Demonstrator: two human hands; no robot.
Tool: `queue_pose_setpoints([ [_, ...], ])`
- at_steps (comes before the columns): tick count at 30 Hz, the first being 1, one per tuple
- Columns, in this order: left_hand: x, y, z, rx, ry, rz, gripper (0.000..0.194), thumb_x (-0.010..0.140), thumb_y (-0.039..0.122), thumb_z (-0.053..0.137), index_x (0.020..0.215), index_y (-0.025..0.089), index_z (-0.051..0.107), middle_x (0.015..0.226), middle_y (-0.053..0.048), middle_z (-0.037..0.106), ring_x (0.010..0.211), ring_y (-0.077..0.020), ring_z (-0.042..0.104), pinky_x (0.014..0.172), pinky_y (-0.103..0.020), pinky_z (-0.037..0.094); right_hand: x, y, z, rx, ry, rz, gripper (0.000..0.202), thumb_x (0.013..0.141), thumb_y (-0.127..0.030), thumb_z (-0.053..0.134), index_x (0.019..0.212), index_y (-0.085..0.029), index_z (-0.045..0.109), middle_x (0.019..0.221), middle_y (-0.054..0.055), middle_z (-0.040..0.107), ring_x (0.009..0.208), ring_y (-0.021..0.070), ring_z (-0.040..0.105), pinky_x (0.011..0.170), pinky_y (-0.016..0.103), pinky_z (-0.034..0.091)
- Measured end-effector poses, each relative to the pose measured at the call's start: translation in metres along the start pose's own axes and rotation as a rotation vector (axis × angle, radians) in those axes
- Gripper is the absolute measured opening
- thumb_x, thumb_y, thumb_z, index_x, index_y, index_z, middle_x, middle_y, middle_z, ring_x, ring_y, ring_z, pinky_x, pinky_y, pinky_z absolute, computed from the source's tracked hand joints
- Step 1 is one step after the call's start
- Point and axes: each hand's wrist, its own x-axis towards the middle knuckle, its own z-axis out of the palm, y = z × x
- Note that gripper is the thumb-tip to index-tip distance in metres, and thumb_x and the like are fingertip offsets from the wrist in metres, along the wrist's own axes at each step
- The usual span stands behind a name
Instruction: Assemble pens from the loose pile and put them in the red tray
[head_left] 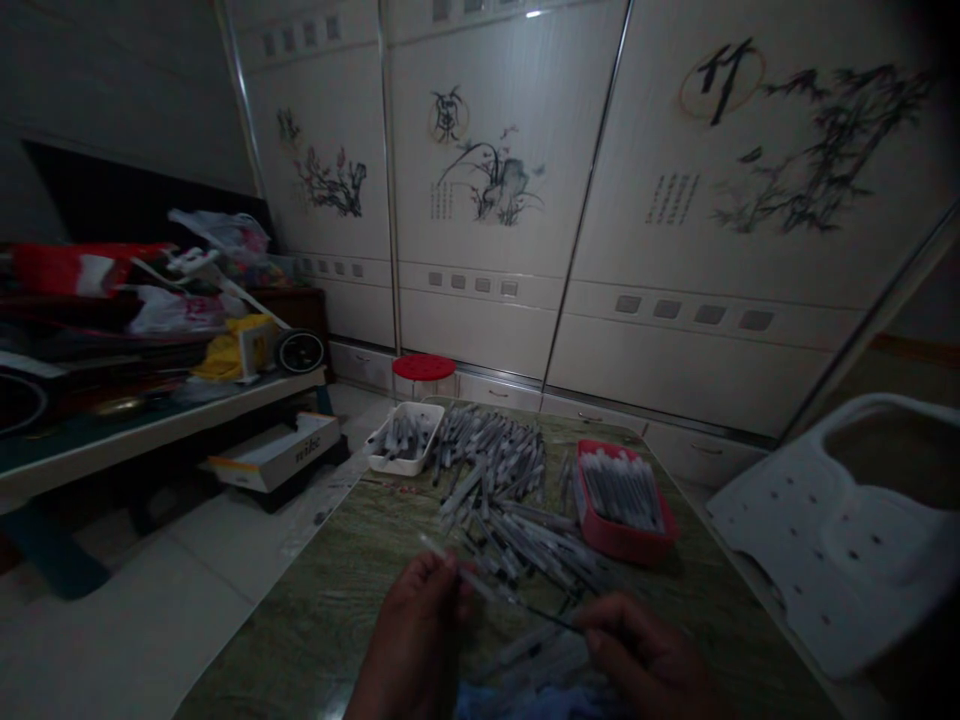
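Note:
My left hand [416, 625] pinches a clear pen barrel [481, 584] between thumb and fingers above the table's near part. In my right hand [649, 650], closed at the fingertips, is the end of a thin dark pen refill [553, 618]. The refill lines up with the barrel's right end; how far it sits inside is too dim to tell. Beyond my hands spreads a heap of clear pens or pen parts [495, 450]. More loose barrels [536, 650] lie just below and between my hands, blurred in the low light.
On the table [315, 590], a red box [626, 545] of neatly stacked pens stands right and a white basket [409, 466] of pen parts back left. A red stool [424, 368] is behind. At right stands a white plastic chair [817, 540]; at left, a cluttered bench [150, 445].

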Motion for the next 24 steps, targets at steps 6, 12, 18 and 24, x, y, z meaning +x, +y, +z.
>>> queue_pose_setpoints([
  [6,0.000,-0.001,0.001,-0.079,0.062,-0.002,0.015,0.083,0.026,0.077,0.082,0.016,0.066,0.077,-0.002,0.069,0.066,-0.0099,0.063,0.060,-0.018,0.051,-0.001,0.001,0.005,0.024,0.006,0.023,0.028,0.085,-0.048,0.061,0.088,-0.024,0.075,0.071,0.000,0.062,0.068,0.0205,0.057,0.064,0.029,0.046],
  [12,0.000,-0.004,0.001,-0.119,0.064,-0.030,0.011,0.083,0.020,0.077,0.082,0.015,0.068,0.081,-0.003,0.069,0.070,-0.0103,0.065,0.064,-0.019,0.055,-0.002,0.001,0.012,0.026,0.022,-0.002,0.028,0.086,-0.048,0.059,0.087,-0.025,0.074,0.079,0.002,0.068,0.074,0.0221,0.061,0.069,0.030,0.047],
  [18,-0.005,-0.004,0.008,-0.126,0.068,-0.035,0.011,0.084,0.020,0.077,0.080,0.014,0.069,0.079,-0.004,0.070,0.068,-0.0108,0.065,0.062,-0.019,0.055,0.000,-0.003,0.014,-0.004,0.038,-0.005,0.030,0.085,-0.051,0.058,0.087,-0.025,0.073,0.079,0.002,0.069,0.077,0.0235,0.064,0.070,0.031,0.049],
  [24,-0.011,-0.007,0.014,-0.102,0.054,-0.054,0.009,0.088,0.018,0.073,0.083,0.013,0.066,0.078,-0.004,0.069,0.068,-0.0105,0.065,0.064,-0.020,0.055,-0.002,-0.007,0.024,-0.024,0.108,-0.010,0.031,0.085,-0.050,0.057,0.085,-0.023,0.072,0.074,0.001,0.068,0.070,0.0211,0.062,0.065,0.029,0.046],
])
